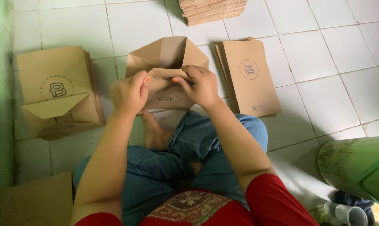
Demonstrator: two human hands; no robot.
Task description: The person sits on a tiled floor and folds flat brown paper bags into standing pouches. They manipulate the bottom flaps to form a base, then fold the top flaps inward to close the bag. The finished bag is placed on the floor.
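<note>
A brown paper bag (pixel 166 54) is held above my crossed legs, its bottom end unfolded into flaps. My left hand (pixel 128 94) pinches the left side of a folded flap with thumb and fingers. My right hand (pixel 202 86) presses the same fold from the right, fingertips almost meeting the left hand's. A printed round logo shows on the bag below the fold. I sit on a white tiled floor (pixel 323 62) in blue jeans and a red top.
A pile of folded bags (pixel 57 92) lies at the left. A stack of flat bags (pixel 250 77) lies at the right, another stack (pixel 212 10) at the top. A green container (pixel 359 165) and a small cup (pixel 350 214) sit at bottom right. Cardboard (pixel 34 201) lies at bottom left.
</note>
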